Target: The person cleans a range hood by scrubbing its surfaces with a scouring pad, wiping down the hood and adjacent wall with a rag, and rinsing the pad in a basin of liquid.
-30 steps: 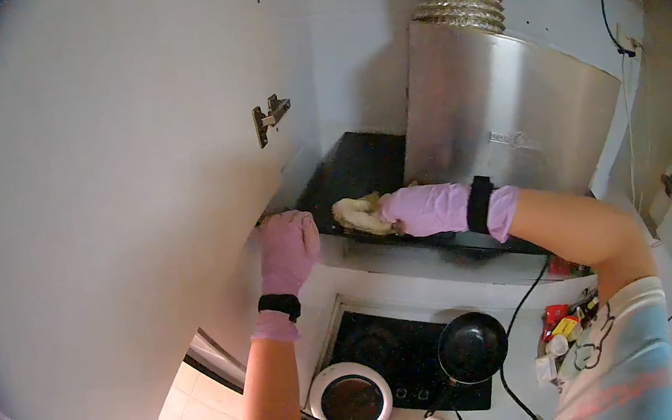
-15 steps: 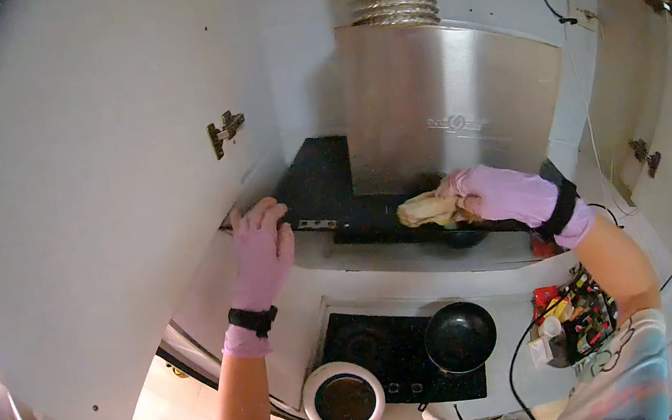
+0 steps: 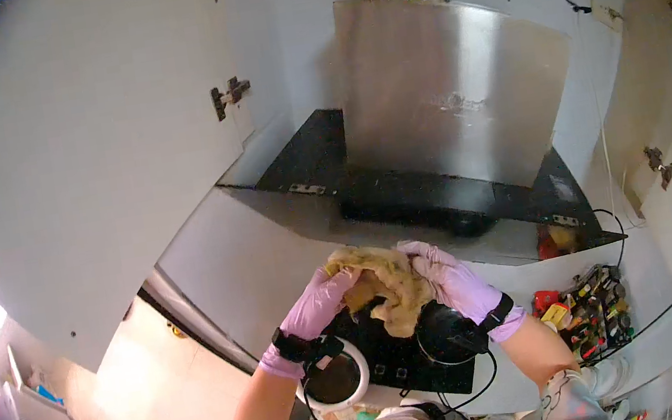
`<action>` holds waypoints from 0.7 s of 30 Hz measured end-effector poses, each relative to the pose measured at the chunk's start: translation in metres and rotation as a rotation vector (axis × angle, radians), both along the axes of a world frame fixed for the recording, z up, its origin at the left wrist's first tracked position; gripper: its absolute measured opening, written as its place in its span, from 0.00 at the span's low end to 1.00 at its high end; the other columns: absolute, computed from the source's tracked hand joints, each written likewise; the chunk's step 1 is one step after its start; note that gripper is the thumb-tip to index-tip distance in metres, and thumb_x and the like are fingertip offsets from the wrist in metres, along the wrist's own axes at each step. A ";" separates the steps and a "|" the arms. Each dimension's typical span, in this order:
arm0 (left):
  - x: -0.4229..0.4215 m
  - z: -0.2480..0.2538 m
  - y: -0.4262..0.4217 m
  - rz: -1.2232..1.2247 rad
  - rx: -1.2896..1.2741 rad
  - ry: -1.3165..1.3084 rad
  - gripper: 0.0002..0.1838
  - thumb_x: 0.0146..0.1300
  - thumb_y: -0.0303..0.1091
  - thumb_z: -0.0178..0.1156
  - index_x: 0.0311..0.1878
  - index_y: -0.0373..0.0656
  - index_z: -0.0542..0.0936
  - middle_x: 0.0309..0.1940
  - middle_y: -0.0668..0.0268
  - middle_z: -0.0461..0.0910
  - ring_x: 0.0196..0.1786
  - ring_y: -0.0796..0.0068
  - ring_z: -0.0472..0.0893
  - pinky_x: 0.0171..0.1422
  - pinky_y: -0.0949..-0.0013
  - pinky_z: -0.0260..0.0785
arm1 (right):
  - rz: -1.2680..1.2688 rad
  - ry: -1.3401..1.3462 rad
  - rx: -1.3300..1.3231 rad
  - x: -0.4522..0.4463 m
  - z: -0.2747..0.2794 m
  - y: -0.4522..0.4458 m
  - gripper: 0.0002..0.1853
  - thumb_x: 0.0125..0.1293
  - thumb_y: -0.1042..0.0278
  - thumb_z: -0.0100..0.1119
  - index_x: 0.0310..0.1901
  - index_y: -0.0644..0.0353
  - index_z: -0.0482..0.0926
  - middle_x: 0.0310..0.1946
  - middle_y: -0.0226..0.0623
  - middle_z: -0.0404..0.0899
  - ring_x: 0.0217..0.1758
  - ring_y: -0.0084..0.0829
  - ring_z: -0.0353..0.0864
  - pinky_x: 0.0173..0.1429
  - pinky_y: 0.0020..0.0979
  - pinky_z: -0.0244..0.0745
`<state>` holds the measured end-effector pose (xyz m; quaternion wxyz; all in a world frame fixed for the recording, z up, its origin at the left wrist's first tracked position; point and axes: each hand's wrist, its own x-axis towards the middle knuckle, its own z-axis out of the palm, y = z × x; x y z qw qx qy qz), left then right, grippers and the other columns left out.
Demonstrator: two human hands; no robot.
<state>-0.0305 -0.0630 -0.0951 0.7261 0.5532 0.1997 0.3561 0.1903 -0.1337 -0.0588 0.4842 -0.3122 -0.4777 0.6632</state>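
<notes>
A yellowish, stained cleaning cloth point(image 3: 386, 285) hangs bunched between my two hands, above the cooktop. My left hand point(image 3: 319, 299), in a pink glove, grips its left side. On the right side my right hand point(image 3: 451, 280), gloved the same way, has its fingers closed on the cloth; some fingertips are hidden behind it. Beyond the hands is the range hood, with a black lower panel point(image 3: 411, 186) and a steel chimney cover point(image 3: 457, 87). Neither hand touches the hood.
Below lies a black cooktop point(image 3: 391, 375) with a frying pan point(image 3: 446, 337) and a white-rimmed round pot point(image 3: 361, 376). Bottles and jars point(image 3: 599, 310) crowd the counter at right. Open cabinet doors point(image 3: 102, 158) flank the hood. A cable point(image 3: 492, 373) loops near my right wrist.
My right hand has come down off the hood with the cloth. My left hand has left the hood's left edge and taken hold of the cloth too. The view has shifted slightly.
</notes>
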 end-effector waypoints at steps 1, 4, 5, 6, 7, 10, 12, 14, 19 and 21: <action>-0.001 -0.006 -0.002 0.012 -0.011 0.005 0.22 0.66 0.42 0.50 0.58 0.40 0.65 0.50 0.64 0.71 0.53 0.75 0.71 0.58 0.72 0.64 | 0.055 0.107 -0.054 0.001 -0.014 0.003 0.25 0.65 0.71 0.48 0.63 0.61 0.57 0.60 0.37 0.62 0.62 0.31 0.61 0.65 0.29 0.57; 0.002 -0.027 -0.006 0.073 -0.121 -0.151 0.25 0.62 0.48 0.53 0.54 0.37 0.67 0.49 0.62 0.74 0.52 0.67 0.75 0.58 0.63 0.68 | 0.052 -0.437 0.320 0.002 -0.056 0.010 0.29 0.63 0.67 0.52 0.64 0.62 0.55 0.61 0.37 0.60 0.63 0.32 0.60 0.65 0.31 0.57; 0.004 -0.041 -0.004 0.096 -0.156 -0.205 0.26 0.62 0.49 0.53 0.54 0.38 0.67 0.49 0.62 0.74 0.51 0.67 0.75 0.57 0.63 0.68 | -0.008 -0.781 0.497 -0.001 -0.065 0.014 0.30 0.61 0.64 0.56 0.62 0.63 0.58 0.62 0.38 0.59 0.64 0.31 0.59 0.65 0.31 0.57; 0.006 -0.052 -0.004 0.121 -0.191 -0.259 0.26 0.62 0.51 0.52 0.54 0.38 0.67 0.48 0.61 0.74 0.51 0.67 0.75 0.57 0.63 0.68 | 0.008 -0.775 0.495 -0.003 -0.074 0.019 0.30 0.61 0.64 0.56 0.62 0.63 0.58 0.62 0.38 0.59 0.64 0.31 0.59 0.65 0.31 0.57; 0.007 -0.060 -0.005 0.115 -0.220 -0.313 0.24 0.64 0.48 0.50 0.54 0.39 0.67 0.48 0.61 0.74 0.51 0.66 0.75 0.56 0.63 0.69 | 0.041 -0.676 0.309 -0.004 -0.082 0.023 0.27 0.60 0.67 0.55 0.60 0.65 0.61 0.58 0.39 0.64 0.61 0.29 0.62 0.65 0.30 0.56; 0.008 -0.084 0.001 0.212 -0.309 -0.380 0.18 0.67 0.40 0.46 0.55 0.38 0.63 0.48 0.57 0.71 0.52 0.65 0.73 0.58 0.61 0.68 | 0.088 -0.478 0.074 -0.004 -0.090 0.023 0.19 0.62 0.70 0.50 0.54 0.67 0.68 0.50 0.38 0.71 0.54 0.24 0.67 0.61 0.28 0.59; 0.004 -0.088 -0.004 0.258 -0.398 -0.426 0.17 0.67 0.38 0.46 0.55 0.37 0.63 0.49 0.56 0.71 0.53 0.63 0.73 0.58 0.60 0.68 | 0.027 -0.792 0.509 0.002 -0.125 0.040 0.17 0.63 0.70 0.47 0.52 0.66 0.69 0.49 0.37 0.71 0.53 0.25 0.68 0.59 0.27 0.62; 0.002 -0.090 -0.006 0.301 -0.484 -0.472 0.16 0.67 0.36 0.45 0.54 0.37 0.63 0.50 0.55 0.70 0.54 0.62 0.72 0.58 0.59 0.68 | 0.005 -0.834 0.522 0.006 -0.144 0.044 0.18 0.63 0.73 0.45 0.56 0.65 0.66 0.55 0.43 0.66 0.58 0.34 0.66 0.63 0.31 0.59; -0.010 -0.075 -0.022 0.248 -0.229 -0.297 0.16 0.66 0.33 0.47 0.54 0.38 0.64 0.51 0.57 0.71 0.54 0.63 0.72 0.57 0.62 0.68 | -0.041 -0.155 0.064 -0.003 -0.153 0.043 0.22 0.63 0.76 0.45 0.60 0.62 0.62 0.63 0.46 0.59 0.65 0.43 0.59 0.69 0.35 0.54; -0.013 -0.085 -0.023 0.341 0.107 -0.045 0.16 0.66 0.33 0.48 0.54 0.38 0.65 0.50 0.57 0.71 0.53 0.65 0.73 0.57 0.64 0.68 | -0.047 -0.103 0.091 -0.008 -0.151 0.044 0.22 0.63 0.73 0.47 0.60 0.61 0.62 0.62 0.44 0.59 0.65 0.41 0.60 0.69 0.34 0.54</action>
